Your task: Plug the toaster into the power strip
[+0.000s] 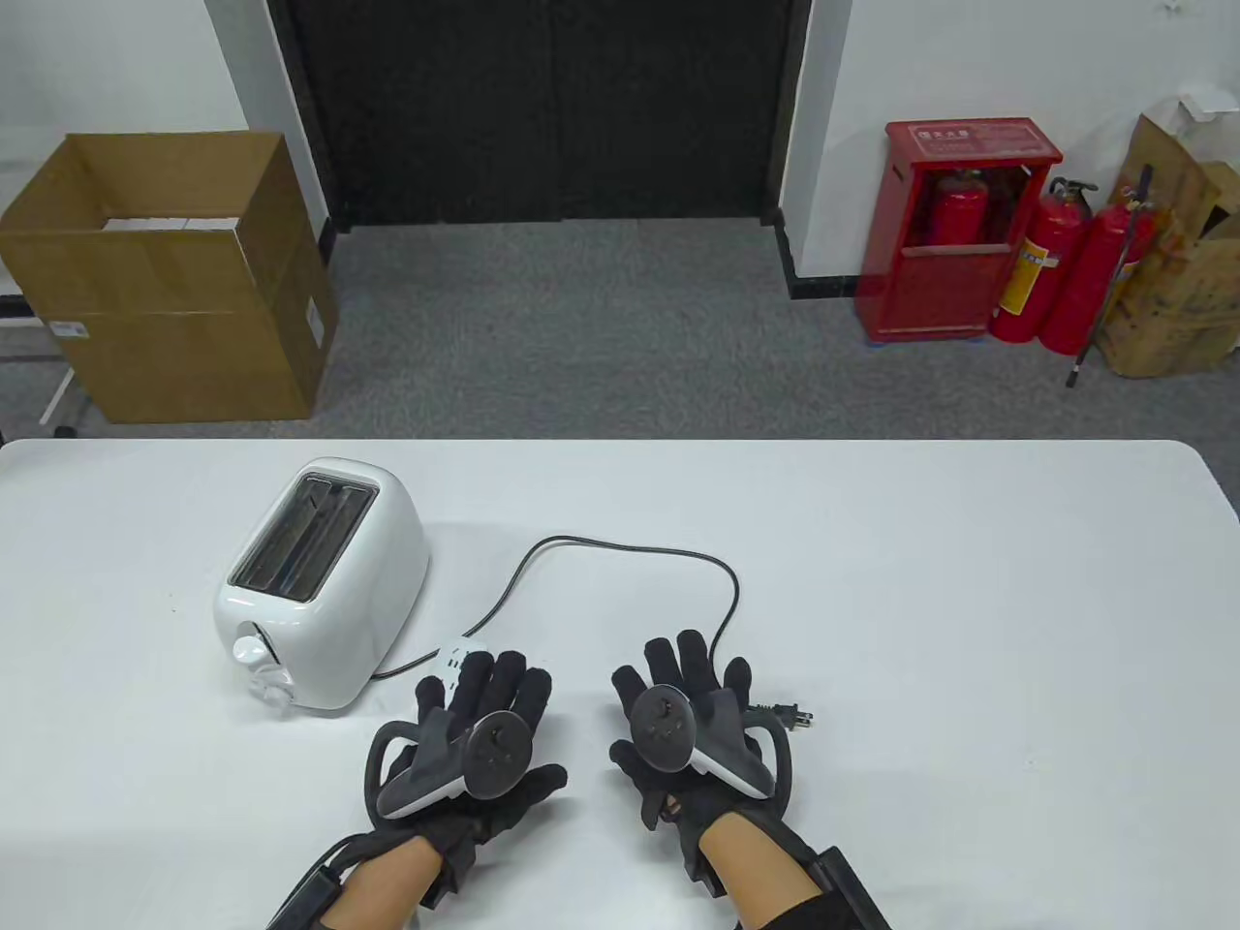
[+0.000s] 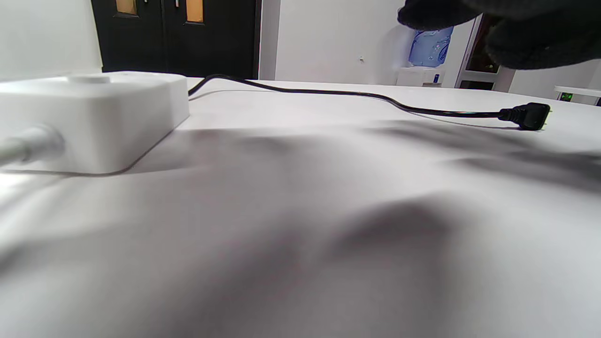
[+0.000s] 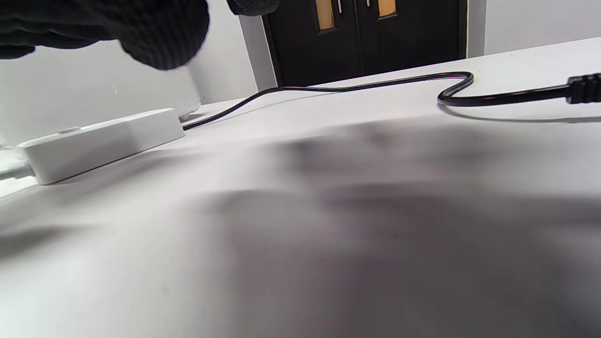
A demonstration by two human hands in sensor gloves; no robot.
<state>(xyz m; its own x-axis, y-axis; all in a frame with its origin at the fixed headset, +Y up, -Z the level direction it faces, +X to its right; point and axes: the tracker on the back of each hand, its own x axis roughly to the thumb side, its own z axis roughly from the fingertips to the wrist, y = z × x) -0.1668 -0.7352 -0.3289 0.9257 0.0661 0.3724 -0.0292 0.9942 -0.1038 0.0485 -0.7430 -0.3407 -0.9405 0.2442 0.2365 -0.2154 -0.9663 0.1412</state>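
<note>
A white two-slot toaster [image 1: 320,581] stands on the white table [image 1: 969,581] at the left. Its black cord [image 1: 620,550] loops right and ends in a plug [image 1: 796,718] that lies loose on the table just right of my right hand [image 1: 683,697]. A white power strip [image 1: 455,662] lies beside the toaster, partly hidden under the fingers of my left hand [image 1: 480,717]. Both hands are spread flat and hold nothing. The left wrist view shows the strip [image 2: 94,122] and the plug [image 2: 528,116]. The right wrist view shows the strip [image 3: 103,141] and the cord [image 3: 352,87].
Beyond the table's far edge stand a cardboard box [image 1: 165,281] at the left and a red extinguisher cabinet [image 1: 959,228] with extinguishers [image 1: 1075,271] at the right. The right half of the table shows bare white surface.
</note>
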